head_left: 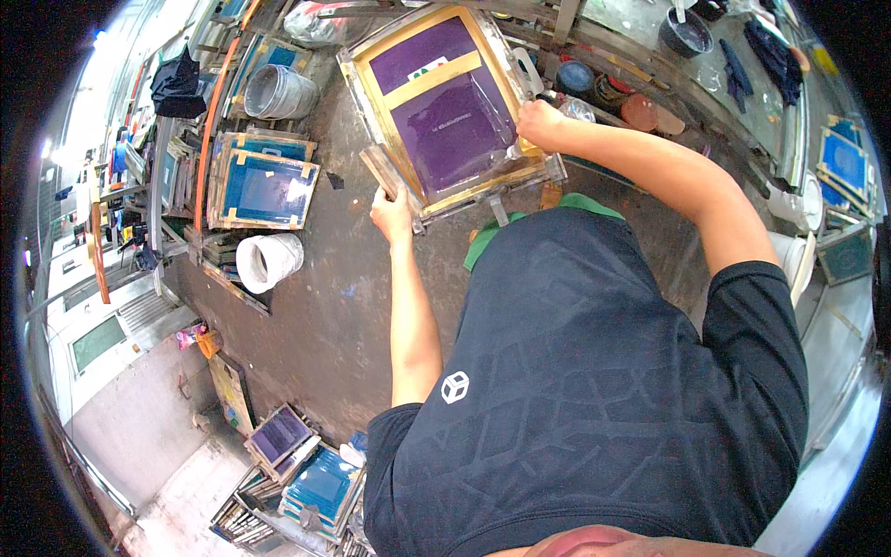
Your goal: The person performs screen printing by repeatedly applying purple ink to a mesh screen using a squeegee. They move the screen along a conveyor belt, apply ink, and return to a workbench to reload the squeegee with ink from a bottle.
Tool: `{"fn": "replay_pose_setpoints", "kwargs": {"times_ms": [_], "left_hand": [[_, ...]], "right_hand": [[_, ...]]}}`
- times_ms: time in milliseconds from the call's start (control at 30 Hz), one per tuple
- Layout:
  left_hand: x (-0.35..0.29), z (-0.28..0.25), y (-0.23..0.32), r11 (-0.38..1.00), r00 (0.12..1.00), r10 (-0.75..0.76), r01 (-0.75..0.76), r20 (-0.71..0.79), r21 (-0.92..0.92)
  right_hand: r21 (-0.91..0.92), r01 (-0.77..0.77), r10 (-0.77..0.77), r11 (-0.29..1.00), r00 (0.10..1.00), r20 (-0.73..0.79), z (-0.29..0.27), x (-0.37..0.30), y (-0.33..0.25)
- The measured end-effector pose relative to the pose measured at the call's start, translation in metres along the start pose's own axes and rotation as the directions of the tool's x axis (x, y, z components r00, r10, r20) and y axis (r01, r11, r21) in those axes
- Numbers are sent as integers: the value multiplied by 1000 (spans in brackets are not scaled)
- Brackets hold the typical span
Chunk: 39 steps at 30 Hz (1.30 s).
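A screen-printing frame [457,139] with purple mesh and yellowish tape around its inner border stands tilted in front of me. A broad strip of the same tape crosses the mesh, and a small white, red and green print shows above it. At the frame's lower left side, my left hand [391,215] is closed around a short wooden bar that looks like a squeegee [382,171]. My right hand [541,127] is closed over the frame's right border. Something small and pale shows below its fingers, too indistinct to name.
To the left, several blue screen frames [269,190] lean beside a grey bucket [272,91] and a white bucket [269,262]. More frames [320,487] are stacked at the lower left. A bench at the upper right bears a dark tub [685,33] and dark cloths [768,60].
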<state>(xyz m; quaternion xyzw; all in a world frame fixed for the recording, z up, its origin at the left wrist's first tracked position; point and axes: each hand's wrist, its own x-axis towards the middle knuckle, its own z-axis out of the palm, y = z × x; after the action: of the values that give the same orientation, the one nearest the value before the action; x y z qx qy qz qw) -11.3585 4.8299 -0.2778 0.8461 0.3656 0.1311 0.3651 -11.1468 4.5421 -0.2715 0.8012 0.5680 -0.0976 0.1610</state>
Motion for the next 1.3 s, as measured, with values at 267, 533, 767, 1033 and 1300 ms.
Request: {"fn": "replay_pose_setpoints", "kwargs": {"times_ms": [267,533,767,1033,1300], "left_hand": [[-3,8,-5,1000,998,-18,19,-56,17],[-4,22,2,998,998,28,-25,-57,55],[-10,85,25,989,994,104,-100,29,-108],[-34,152,61,851,972,11,113,233,-513],[-3,53,5,974,997,-47,60,65,-217]], "right_hand": [[50,9,-9,999,1000,0,-5,-8,5],[153,-31,38,988,998,-45,8,-23,7],[330,-128,157,935,985,-63,7,-59,16],[708,-167,515,686,799,-311,0,-118,24],[926,-148,830,348,508,-231,9,-189,29]]}}
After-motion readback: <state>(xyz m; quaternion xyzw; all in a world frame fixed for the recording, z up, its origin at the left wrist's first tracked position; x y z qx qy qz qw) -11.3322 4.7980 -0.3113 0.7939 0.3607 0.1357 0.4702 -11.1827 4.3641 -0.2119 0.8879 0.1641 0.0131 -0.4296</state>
